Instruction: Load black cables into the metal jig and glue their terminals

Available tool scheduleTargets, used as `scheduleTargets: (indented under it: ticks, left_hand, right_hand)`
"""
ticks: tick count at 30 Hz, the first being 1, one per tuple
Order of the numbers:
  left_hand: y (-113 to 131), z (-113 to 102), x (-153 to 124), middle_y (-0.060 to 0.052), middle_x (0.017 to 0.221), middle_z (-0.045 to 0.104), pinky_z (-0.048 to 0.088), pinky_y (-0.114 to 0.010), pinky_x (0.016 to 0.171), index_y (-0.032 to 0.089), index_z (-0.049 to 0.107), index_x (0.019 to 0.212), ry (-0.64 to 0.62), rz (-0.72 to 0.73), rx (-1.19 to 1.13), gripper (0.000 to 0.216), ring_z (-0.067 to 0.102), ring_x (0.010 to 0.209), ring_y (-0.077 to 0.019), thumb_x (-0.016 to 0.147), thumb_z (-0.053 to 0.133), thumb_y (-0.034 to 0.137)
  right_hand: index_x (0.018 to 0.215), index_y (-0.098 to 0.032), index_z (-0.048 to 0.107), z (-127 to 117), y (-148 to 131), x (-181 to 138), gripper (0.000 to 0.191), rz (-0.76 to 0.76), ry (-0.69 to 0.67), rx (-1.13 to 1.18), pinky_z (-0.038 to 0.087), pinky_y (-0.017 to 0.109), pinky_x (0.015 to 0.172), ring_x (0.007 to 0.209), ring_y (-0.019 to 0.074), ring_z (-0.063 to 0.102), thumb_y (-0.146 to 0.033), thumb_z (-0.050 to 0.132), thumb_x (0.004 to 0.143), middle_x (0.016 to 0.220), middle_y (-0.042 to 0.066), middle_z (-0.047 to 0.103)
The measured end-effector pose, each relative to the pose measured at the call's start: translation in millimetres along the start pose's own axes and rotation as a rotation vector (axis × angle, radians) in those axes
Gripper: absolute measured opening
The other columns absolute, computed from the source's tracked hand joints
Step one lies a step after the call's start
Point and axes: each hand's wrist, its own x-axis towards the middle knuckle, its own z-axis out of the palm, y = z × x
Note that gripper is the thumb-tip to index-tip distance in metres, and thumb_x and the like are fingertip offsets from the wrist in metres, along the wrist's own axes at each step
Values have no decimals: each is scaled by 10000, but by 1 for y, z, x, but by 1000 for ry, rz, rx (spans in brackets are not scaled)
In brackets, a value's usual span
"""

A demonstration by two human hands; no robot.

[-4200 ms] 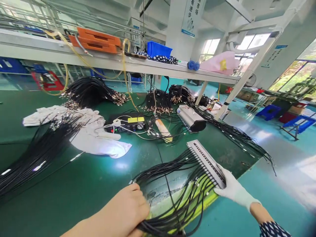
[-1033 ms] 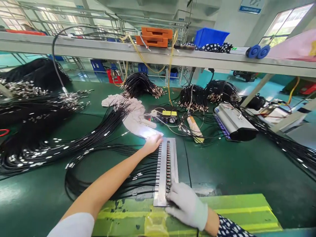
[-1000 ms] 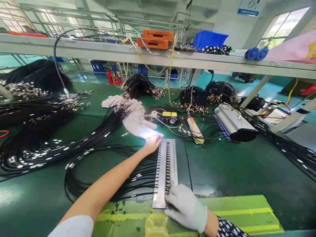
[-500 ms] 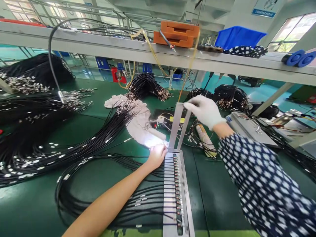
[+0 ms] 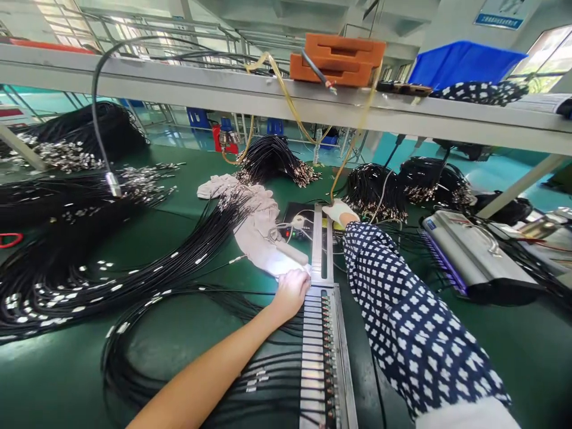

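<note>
A long metal comb fixture (image 5: pixel 319 357) lies on the green table, and a row of black cables (image 5: pixel 250 372) runs into its slots from the left. My bare left hand (image 5: pixel 292 292) rests with curled fingers on the fixture's far left corner. The hinged metal lid (image 5: pixel 320 250) is swung back and lies almost flat beyond the fixture. My gloved right hand (image 5: pixel 339 211) grips the lid's far end. My dotted sleeve crosses over the fixture's right side.
A white cloth (image 5: pixel 254 226) and a small black control box (image 5: pixel 297 214) lie just past the lid. A grey machine (image 5: pixel 473 256) stands to the right. Thick black cable bundles (image 5: pixel 67 250) cover the left. A shelf (image 5: pixel 223 95) overhead carries orange blocks (image 5: pixel 337 56) and a blue bin (image 5: pixel 460 59).
My right hand left the fixture's near end, lifted the lid upright and has swung it down away from me. My left hand stayed on the far corner. The view moved closer.
</note>
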Motion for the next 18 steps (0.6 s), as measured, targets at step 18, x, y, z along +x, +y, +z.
scheduleTargets:
  ticks: [18]
  left_hand:
    - [-97, -145, -98, -171, 1433, 483, 389, -485, 1067, 198, 481, 1390, -243, 4, 361, 875, 454, 1314, -371, 695, 729, 668]
  right_hand:
    - [1358, -188, 495, 64, 119, -308, 550, -407, 180, 215, 458, 528, 1050, 1267, 314, 536, -491, 528, 900, 1360, 160, 568]
